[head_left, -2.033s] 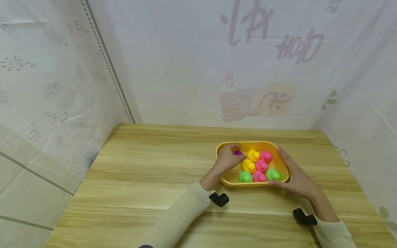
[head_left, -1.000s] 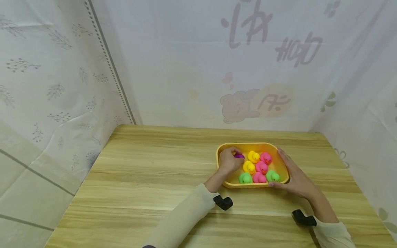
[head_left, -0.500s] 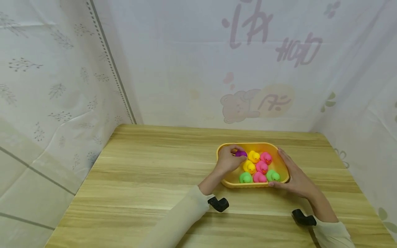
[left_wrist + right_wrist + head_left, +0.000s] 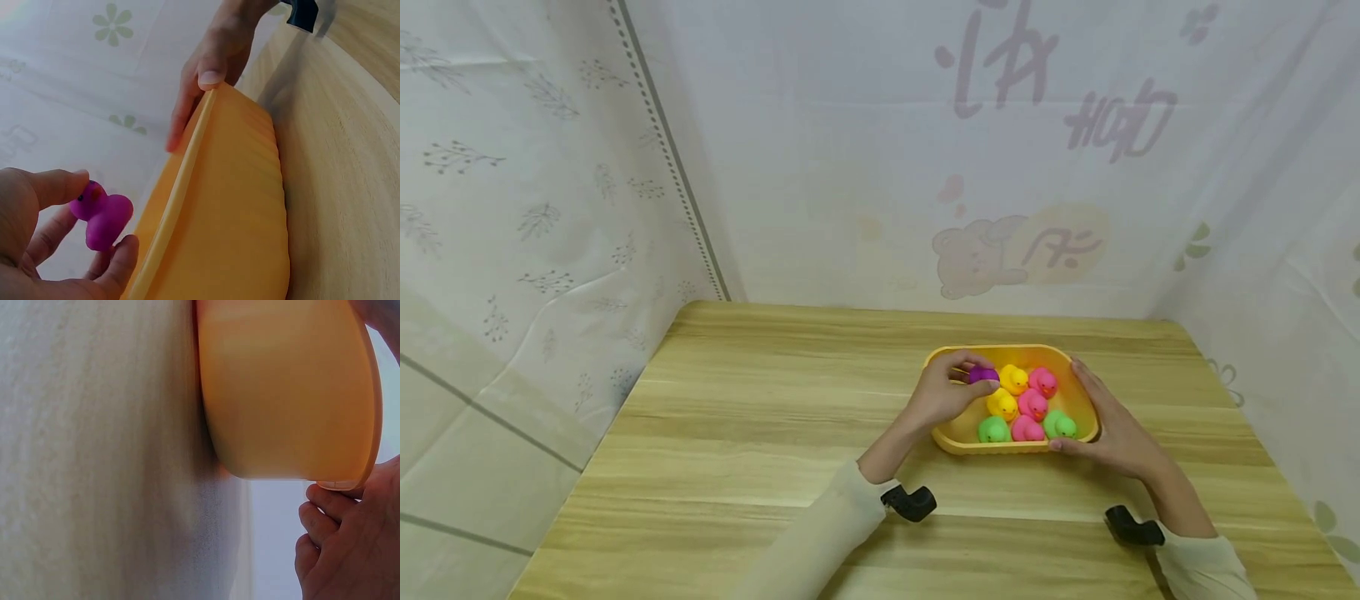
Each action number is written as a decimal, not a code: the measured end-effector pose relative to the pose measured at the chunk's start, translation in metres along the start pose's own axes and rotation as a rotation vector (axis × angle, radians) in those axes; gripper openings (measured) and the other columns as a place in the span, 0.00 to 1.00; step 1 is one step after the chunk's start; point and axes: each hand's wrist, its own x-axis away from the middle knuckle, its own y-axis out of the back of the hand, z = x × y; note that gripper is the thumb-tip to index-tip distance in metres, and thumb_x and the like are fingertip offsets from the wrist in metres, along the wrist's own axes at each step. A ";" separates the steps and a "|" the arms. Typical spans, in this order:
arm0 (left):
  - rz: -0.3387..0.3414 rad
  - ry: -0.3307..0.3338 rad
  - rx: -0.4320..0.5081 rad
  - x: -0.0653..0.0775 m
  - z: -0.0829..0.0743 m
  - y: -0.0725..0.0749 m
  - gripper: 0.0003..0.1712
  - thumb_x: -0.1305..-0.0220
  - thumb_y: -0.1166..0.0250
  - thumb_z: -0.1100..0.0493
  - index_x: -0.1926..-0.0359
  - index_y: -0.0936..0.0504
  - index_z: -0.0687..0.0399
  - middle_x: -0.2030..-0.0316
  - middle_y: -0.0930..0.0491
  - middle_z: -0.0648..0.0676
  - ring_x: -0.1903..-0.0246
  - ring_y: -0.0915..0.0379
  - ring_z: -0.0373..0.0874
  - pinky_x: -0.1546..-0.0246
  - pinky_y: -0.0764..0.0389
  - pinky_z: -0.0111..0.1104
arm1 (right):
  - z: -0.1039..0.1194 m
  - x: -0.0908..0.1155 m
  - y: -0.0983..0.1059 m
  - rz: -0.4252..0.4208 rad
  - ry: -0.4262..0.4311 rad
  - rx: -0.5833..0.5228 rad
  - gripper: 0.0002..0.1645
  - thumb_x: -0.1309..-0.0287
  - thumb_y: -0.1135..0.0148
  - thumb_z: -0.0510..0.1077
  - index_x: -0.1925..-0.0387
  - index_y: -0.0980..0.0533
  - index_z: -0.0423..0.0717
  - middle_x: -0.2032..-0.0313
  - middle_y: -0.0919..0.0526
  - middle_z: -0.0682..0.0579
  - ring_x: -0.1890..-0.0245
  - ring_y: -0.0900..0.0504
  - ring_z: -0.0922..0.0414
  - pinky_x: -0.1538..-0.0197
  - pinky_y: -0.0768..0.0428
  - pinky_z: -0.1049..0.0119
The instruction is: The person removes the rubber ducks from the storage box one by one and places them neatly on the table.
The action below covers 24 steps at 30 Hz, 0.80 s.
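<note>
Right now the left hand [image 4: 942, 392] is partly closed, pinching the purple duck [image 4: 983, 377] between thumb and fingertips. The duck is over the far left part of the yellow tray [image 4: 988, 448]; the left wrist view shows it apart from the rim. The right hand [image 4: 1123, 437] spans the tray's right end, thumb at the near rim and fingers along the right side, holding it.

Inside the tray, a yellow duck [image 4: 1013, 379] sits just right of the purple one, with a pink duck [image 4: 1042, 381] to its right. Nearer are another yellow and another pink. Along the near side, a pink duck sits between two green ducks [image 4: 994, 430]. The tray rests on the right part of the wooden table [image 4: 760, 400].
</note>
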 end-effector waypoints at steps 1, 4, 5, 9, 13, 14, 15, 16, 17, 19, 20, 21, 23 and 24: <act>0.004 -0.008 0.002 0.001 0.000 0.001 0.12 0.37 0.26 0.56 0.53 0.12 0.49 0.54 0.17 0.53 0.56 0.22 0.46 0.59 0.19 0.29 | 0.000 0.000 0.000 -0.001 0.001 0.000 0.77 0.52 0.19 0.57 0.17 0.63 0.54 0.17 0.59 0.42 0.22 0.52 0.29 0.32 0.44 0.22; 0.012 -0.020 0.009 0.003 0.000 0.006 0.13 0.37 0.26 0.56 0.52 0.13 0.49 0.53 0.16 0.53 0.54 0.20 0.47 0.58 0.18 0.29 | -0.001 0.000 0.000 -0.008 0.013 -0.003 0.77 0.53 0.18 0.56 0.17 0.62 0.52 0.17 0.59 0.42 0.22 0.52 0.29 0.32 0.44 0.22; 0.014 -0.023 0.011 0.004 -0.001 0.008 0.14 0.37 0.26 0.56 0.51 0.13 0.49 0.53 0.16 0.53 0.54 0.20 0.47 0.58 0.18 0.29 | -0.001 -0.001 0.000 -0.010 0.017 -0.004 0.77 0.53 0.18 0.55 0.17 0.62 0.52 0.17 0.59 0.42 0.22 0.52 0.29 0.32 0.44 0.22; 0.021 -0.028 0.020 0.007 -0.003 0.015 0.19 0.38 0.26 0.55 0.46 0.15 0.49 0.52 0.17 0.54 0.53 0.21 0.46 0.58 0.17 0.30 | -0.002 -0.001 0.000 -0.014 0.028 -0.007 0.77 0.54 0.18 0.54 0.17 0.62 0.50 0.17 0.58 0.42 0.22 0.52 0.29 0.32 0.44 0.22; 0.021 -0.016 0.022 0.009 -0.004 0.022 0.26 0.38 0.25 0.56 0.40 0.18 0.49 0.50 0.17 0.52 0.52 0.21 0.44 0.56 0.16 0.32 | -0.001 -0.002 0.000 -0.011 0.023 -0.011 0.77 0.53 0.18 0.55 0.17 0.62 0.51 0.17 0.59 0.42 0.22 0.53 0.29 0.32 0.45 0.21; 0.019 -0.014 0.022 0.009 -0.005 0.023 0.26 0.38 0.25 0.56 0.39 0.18 0.49 0.50 0.17 0.52 0.51 0.21 0.44 0.54 0.16 0.33 | -0.001 -0.002 0.000 -0.009 0.021 -0.013 0.77 0.53 0.18 0.55 0.17 0.62 0.51 0.17 0.59 0.42 0.21 0.53 0.29 0.32 0.46 0.21; 0.017 -0.010 0.019 0.009 -0.005 0.025 0.27 0.38 0.25 0.57 0.38 0.19 0.49 0.49 0.17 0.52 0.50 0.21 0.45 0.53 0.16 0.33 | -0.001 -0.001 0.000 -0.007 0.018 -0.014 0.77 0.53 0.18 0.55 0.17 0.62 0.51 0.17 0.59 0.43 0.21 0.53 0.29 0.32 0.46 0.21; 0.017 -0.008 0.015 0.010 -0.005 0.027 0.28 0.38 0.26 0.57 0.37 0.19 0.50 0.49 0.17 0.52 0.49 0.21 0.45 0.53 0.15 0.34 | -0.001 -0.001 0.000 -0.006 0.016 -0.017 0.77 0.53 0.18 0.55 0.17 0.62 0.51 0.17 0.59 0.43 0.21 0.53 0.29 0.31 0.46 0.21; 0.016 -0.005 0.015 0.010 -0.005 0.029 0.28 0.38 0.26 0.57 0.37 0.19 0.49 0.48 0.16 0.52 0.49 0.21 0.46 0.52 0.15 0.34 | -0.001 -0.001 0.000 -0.005 0.014 -0.020 0.77 0.53 0.18 0.55 0.17 0.62 0.51 0.17 0.59 0.43 0.21 0.54 0.29 0.31 0.46 0.21; 0.013 -0.007 0.012 0.011 -0.004 0.033 0.27 0.38 0.26 0.57 0.37 0.18 0.50 0.47 0.16 0.53 0.48 0.21 0.47 0.51 0.15 0.35 | -0.001 -0.001 0.000 -0.004 0.011 -0.024 0.77 0.53 0.18 0.55 0.17 0.62 0.52 0.17 0.59 0.43 0.21 0.54 0.30 0.31 0.47 0.21; 0.012 -0.012 0.010 0.012 -0.003 0.035 0.27 0.38 0.26 0.57 0.38 0.18 0.51 0.47 0.15 0.53 0.47 0.21 0.48 0.51 0.15 0.35 | -0.001 -0.001 0.000 -0.006 0.011 -0.026 0.76 0.53 0.18 0.55 0.17 0.62 0.52 0.17 0.59 0.44 0.21 0.54 0.30 0.31 0.47 0.21; 0.011 -0.012 0.009 0.012 -0.002 0.037 0.27 0.38 0.25 0.57 0.38 0.17 0.51 0.46 0.15 0.53 0.47 0.21 0.48 0.51 0.15 0.35 | -0.002 -0.001 0.000 -0.007 0.011 -0.027 0.76 0.53 0.18 0.55 0.17 0.62 0.52 0.17 0.59 0.44 0.21 0.54 0.30 0.31 0.47 0.21; 0.007 -0.013 0.008 0.013 0.000 0.041 0.26 0.39 0.25 0.56 0.39 0.17 0.52 0.46 0.15 0.54 0.48 0.20 0.48 0.50 0.15 0.35 | -0.002 0.000 0.000 -0.007 0.011 -0.027 0.76 0.53 0.18 0.55 0.17 0.62 0.53 0.17 0.59 0.44 0.21 0.54 0.30 0.31 0.46 0.21; 0.004 -0.014 0.009 0.013 0.001 0.042 0.26 0.39 0.25 0.56 0.40 0.16 0.53 0.46 0.15 0.54 0.48 0.20 0.49 0.49 0.15 0.36 | -0.002 0.000 0.000 -0.007 0.011 -0.026 0.76 0.53 0.18 0.55 0.17 0.62 0.53 0.17 0.59 0.44 0.21 0.54 0.30 0.31 0.46 0.21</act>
